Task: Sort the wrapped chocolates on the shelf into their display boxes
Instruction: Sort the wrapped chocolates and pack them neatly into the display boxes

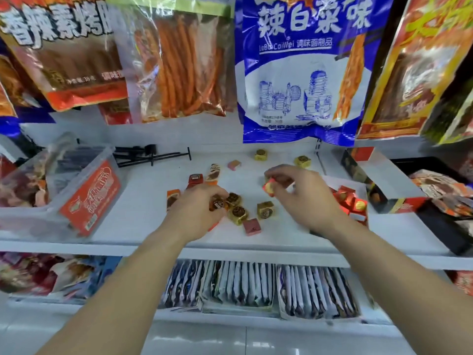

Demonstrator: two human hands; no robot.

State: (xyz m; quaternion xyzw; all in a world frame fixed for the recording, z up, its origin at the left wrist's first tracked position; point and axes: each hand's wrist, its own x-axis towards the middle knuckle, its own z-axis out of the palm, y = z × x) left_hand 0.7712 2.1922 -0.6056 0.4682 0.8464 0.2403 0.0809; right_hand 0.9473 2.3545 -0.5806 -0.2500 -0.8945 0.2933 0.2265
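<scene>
Wrapped chocolates lie scattered on the white shelf [143, 201]. My left hand [197, 208] is curled over an orange-wrapped chocolate [217, 204] beside several gold-wrapped ones [238, 212]. My right hand [302, 193] pinches a red-wrapped chocolate [269, 187] just above the shelf. Two pink squares [252, 226] [234, 164] and two more gold pieces [260, 155] [302, 160] lie farther out. Orange and brown bars [195, 180] sit at the back left of the pile. A red display box [354, 202] with red-wrapped pieces stands right of my right hand, partly hidden by my wrist.
A clear plastic box with an orange label [89, 198] stands at the left. Black hooks [153, 156] lie at the back. Dark open boxes with snack packs [432, 190] fill the right. Large snack bags [299, 70] hang above. Sachets [238, 285] line the lower shelf.
</scene>
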